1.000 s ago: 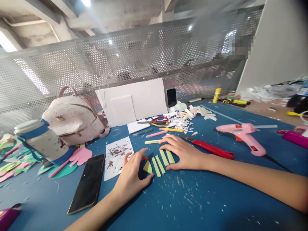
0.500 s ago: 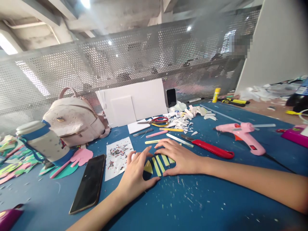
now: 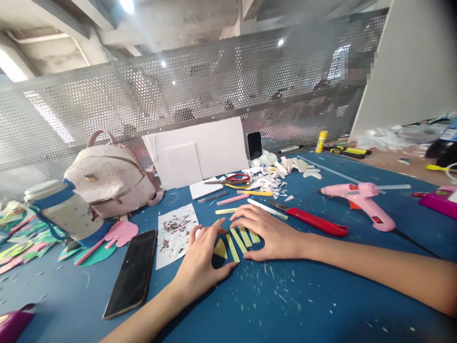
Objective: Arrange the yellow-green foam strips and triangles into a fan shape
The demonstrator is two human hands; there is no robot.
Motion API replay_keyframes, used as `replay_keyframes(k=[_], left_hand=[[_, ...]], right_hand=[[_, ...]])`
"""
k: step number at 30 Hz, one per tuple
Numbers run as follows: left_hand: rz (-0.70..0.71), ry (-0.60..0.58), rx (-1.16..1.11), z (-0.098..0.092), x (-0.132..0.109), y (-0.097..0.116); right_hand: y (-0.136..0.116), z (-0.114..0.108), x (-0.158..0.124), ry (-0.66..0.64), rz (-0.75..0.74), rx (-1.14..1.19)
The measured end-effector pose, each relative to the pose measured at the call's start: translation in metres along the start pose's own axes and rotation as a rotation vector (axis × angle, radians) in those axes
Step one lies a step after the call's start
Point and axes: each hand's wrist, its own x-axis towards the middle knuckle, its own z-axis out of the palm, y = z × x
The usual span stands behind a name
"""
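Note:
Several pale yellow-green strips lie side by side on the blue table between my hands, with a small yellow-green wedge at their left end. My left hand rests around the wedge side, fingers spread and thumb tip at the foot of the leftmost strip. My right hand arches over the right-hand strips, fingers apart, its thumb near their lower ends. Whether the fingertips press on the strips is hard to see. Just beyond the right hand are a white stick and a red utility knife.
A black phone and a paper sheet with tiny coloured bits lie left. A pink glue gun with a cord lies right. Behind are scissors, white scraps, a backpack and a tumbler.
Almost nothing differs. Both hands keep their places around the strips, and the strips beneath the right hand look very slightly shifted.

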Motion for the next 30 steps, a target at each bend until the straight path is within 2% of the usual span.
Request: replay_keyframes(k=[23,30], left_hand=[[0.0,-0.009,-0.016,0.0,0.001,0.001],[0.0,-0.007,-0.032,0.0,-0.001,0.001]], right_hand=[[0.003,0.011,-0.001,-0.031,0.059,0.03],[-0.003,0.001,0.0,-0.023,0.053,0.02]])
